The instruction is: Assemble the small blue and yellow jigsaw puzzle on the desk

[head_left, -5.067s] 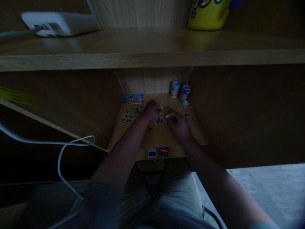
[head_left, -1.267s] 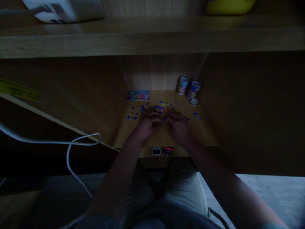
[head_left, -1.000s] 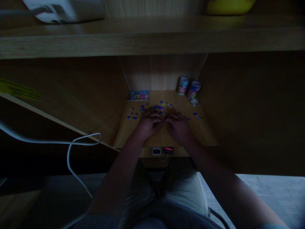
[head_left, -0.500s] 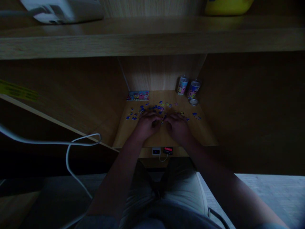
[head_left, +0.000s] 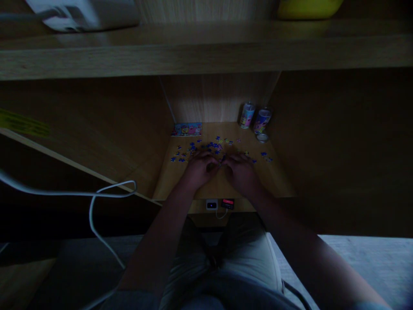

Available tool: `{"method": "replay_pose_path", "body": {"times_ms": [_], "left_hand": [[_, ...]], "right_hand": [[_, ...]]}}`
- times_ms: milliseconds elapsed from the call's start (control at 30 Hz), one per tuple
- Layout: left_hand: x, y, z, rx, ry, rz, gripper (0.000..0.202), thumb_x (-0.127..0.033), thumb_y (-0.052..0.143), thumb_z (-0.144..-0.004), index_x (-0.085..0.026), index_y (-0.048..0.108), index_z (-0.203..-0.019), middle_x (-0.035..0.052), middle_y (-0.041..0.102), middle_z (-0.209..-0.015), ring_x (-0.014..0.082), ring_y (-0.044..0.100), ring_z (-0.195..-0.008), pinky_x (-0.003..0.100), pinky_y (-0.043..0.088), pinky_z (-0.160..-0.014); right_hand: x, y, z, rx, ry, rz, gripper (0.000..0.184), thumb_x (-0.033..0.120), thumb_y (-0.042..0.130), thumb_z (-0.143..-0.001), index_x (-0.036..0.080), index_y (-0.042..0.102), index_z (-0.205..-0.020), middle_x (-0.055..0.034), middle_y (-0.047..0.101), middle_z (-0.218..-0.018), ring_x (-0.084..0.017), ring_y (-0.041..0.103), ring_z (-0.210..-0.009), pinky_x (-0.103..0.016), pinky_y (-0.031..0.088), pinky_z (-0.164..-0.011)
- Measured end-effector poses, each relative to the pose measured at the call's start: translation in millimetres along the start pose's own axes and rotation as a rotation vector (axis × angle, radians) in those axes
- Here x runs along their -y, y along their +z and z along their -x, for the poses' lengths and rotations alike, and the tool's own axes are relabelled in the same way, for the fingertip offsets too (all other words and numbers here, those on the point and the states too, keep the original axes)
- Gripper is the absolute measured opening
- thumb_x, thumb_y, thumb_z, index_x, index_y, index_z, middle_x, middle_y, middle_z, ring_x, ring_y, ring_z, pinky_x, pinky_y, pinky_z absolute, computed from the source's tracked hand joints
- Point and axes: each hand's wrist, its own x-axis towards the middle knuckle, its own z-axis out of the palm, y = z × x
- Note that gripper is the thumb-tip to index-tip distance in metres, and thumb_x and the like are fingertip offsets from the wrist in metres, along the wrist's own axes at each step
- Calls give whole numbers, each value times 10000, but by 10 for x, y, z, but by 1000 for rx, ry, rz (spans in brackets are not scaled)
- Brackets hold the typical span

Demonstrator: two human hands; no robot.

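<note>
My left hand and my right hand meet fingertip to fingertip low over the wooden board. Between them is a small blue jigsaw piece, with the fingers of both hands closed at it; dim light hides how many pieces are there. Beyond the hands lie several loose jigsaw pieces, mostly blue with some yellow and pink. A few more blue pieces lie right of my right hand, and others left of my left hand.
A colourful cartoon picture card lies at the back left. Two printed cans stand at the back right, with a round metal lid before them. Thick shelf overhead; white cable at left. Small devices sit below the front edge.
Both hands stay in nearly the same place, with only slight finger movement around the piece. The loose pieces, cans and card have not moved.
</note>
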Motion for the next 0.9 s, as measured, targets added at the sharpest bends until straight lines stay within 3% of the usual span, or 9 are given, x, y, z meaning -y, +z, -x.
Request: {"method": "replay_pose_path", "body": {"times_ms": [133, 200, 333, 400, 467, 567, 767, 900], "left_hand": [[-8, 6, -6, 3, 34, 13, 112, -187, 859, -919, -270, 788, -944, 21, 797, -1050, 244, 736, -1020, 458, 546, -988], [-11, 11, -6, -1, 34, 20, 97, -202, 855, -925, -265, 784, -908, 26, 799, -1047, 240, 740, -1009, 457, 549, -980], [-17, 16, -4, 6, 55, 42, 79, -205, 810, -964, -257, 785, -910, 30, 824, -1087, 239, 759, -1028, 467, 552, -996], [-15, 16, -5, 10, 78, 59, 80, -198, 786, -981, -256, 792, -927, 22, 843, -1112, 239, 769, -1038, 470, 554, -1003], [-13, 16, -10, 10, 91, 77, 93, -196, 771, -992, -258, 795, -926, 10, 856, -1113, 234, 779, -1025, 466, 558, -998], [-16, 16, -20, 11, 98, 97, 102, -205, 768, -996, -263, 796, -917, 5, 867, -1091, 231, 787, -1009, 461, 564, -993], [-35, 17, -22, 31, 84, 81, 96, -183, 770, -981, -271, 808, -987, 14, 868, -1079, 249, 776, -1017, 484, 568, -1000], [-12, 30, -16, 47, 83, 86, 127, -175, 775, -977, -284, 818, -1027, 16, 864, -1091, 253, 774, -1034, 492, 570, -1009]], "right_hand": [[7, 5, 7, -46, -14, -20, 293, 130, 605, -973, 248, 813, -1142, -88, 794, -1165, -323, 642, -1157, -480, 475, -1064], [-29, 0, 8, -130, 21, -72, 289, 133, 592, -970, 242, 802, -1138, -93, 794, -1165, -316, 656, -1146, -475, 487, -1064], [-257, -37, 25, -404, 261, -200, 258, 173, 539, -986, 195, 776, -1088, -137, 784, -1112, -298, 701, -1049, -451, 541, -996], [-424, -68, 53, -479, 368, -236, 264, 226, 520, -1008, 186, 771, -1080, -153, 780, -1101, -293, 719, -1006, -442, 564, -948], [-573, -99, 91, -462, 398, -248, 260, 281, 535, -1017, 190, 774, -1067, -153, 786, -1090, -287, 727, -967, -434, 579, -916], [-687, -125, 133, -377, 324, -264, 258, 265, 547, -995, 213, 785, -1081, -133, 787, -1128, -272, 737, -981, -426, 591, -930], [-595, -66, 88, -222, 56, -124, 266, 321, 628, -1029, 252, 831, -1186, -137, 757, -1221, -303, 697, -1155, -493, 536, -1083], [-559, -53, 73, -155, 13, -40, 247, 337, 651, -1035, 263, 837, -1181, -132, 742, -1268, -319, 667, -1169, -512, 507, -1077]]}}
